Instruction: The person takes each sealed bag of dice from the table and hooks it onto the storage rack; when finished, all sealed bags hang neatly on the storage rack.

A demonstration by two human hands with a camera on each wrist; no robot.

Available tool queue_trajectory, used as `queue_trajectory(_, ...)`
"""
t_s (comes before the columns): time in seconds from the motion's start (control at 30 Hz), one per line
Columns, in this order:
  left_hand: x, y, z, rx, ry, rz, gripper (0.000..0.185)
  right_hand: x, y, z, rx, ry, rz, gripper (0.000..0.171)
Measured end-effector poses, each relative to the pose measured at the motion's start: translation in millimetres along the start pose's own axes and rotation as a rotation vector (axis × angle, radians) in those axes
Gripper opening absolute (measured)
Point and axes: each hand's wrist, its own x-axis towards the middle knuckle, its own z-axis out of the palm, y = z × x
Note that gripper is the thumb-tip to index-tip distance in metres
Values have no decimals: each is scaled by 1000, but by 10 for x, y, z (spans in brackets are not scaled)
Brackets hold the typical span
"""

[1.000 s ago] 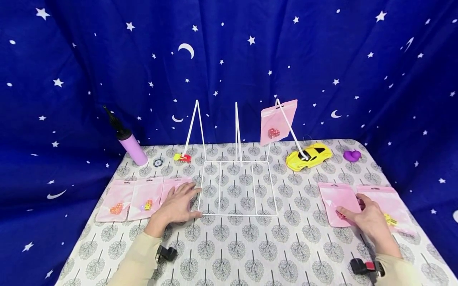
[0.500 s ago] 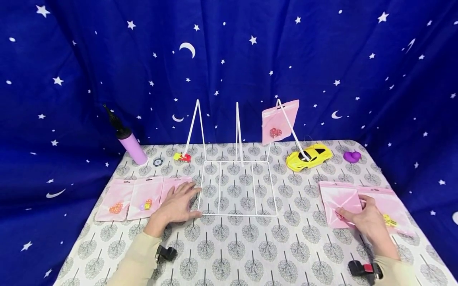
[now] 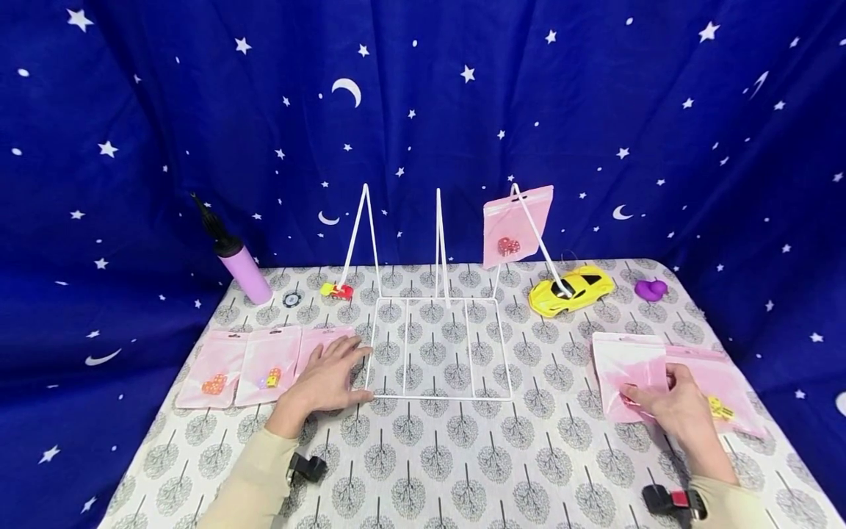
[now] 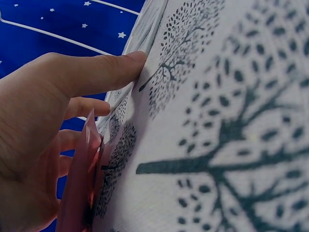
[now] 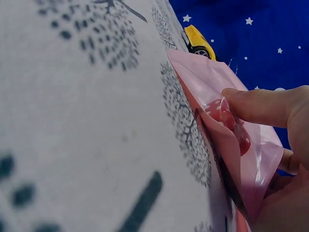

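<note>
Pink pouch (image 3: pixel 628 365) at the lower right of the frame is the one in play: the right hand (image 3: pixel 674 404) pinches its near edge, thumb pressed over the little red thing inside (the wrist view shows the film already peeling up off the tabletop (image 3: pixel 423 455)). My worry is that the slick film slides out of a pinch that sits this close to the edge, or the red piece shifts and tips the pouch as it lifts. It also overlaps a second pink pouch (image 3: pixel 717 378) just right of it, so that one could get dragged along.

The left hand (image 3: pixel 327 378) lies flat and relaxed at lower centre, fingers on a pouch (image 3: pixel 324 342) and thumb at the front corner of the white wire rack (image 3: pixel 439 345).

Between the right hand and the rack's slanted prongs sits a yellow toy car (image 3: pixel 571 288), touching the right prong, which already carries a hung pouch (image 3: pixel 515 224). A sleeve could easily clip either of them.
</note>
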Motion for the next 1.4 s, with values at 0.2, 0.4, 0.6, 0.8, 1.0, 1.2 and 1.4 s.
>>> queue_trajectory(0.2,-6,-5,25,-3,1,-1,89,-55,-21,3,51,29,-12,87)
queue_trajectory(0.4,-12,-2,31,-6,1,-3,89,-68,-68,-26,96,13,15,88)
queue_trajectory(0.6,-2,-8,40,-4,-3,-9,90,-75,-88,-29,134,-8,2,92)
queue_trajectory(0.8,3,-4,23,-1,-11,-8,90,-78,-122,-25,135,-10,-28,92)
queue_trajectory(1.0,5,-2,3,4,9,6,89,-87,-172,-24,150,-5,-57,91)
queue_trajectory(1.2,9,-2,-3,8,12,3,88,-125,-241,-37,99,54,-135,78)
queue_trajectory(1.4,7,0,-6,6,4,-4,89,-199,-357,-71,136,2,-100,83)
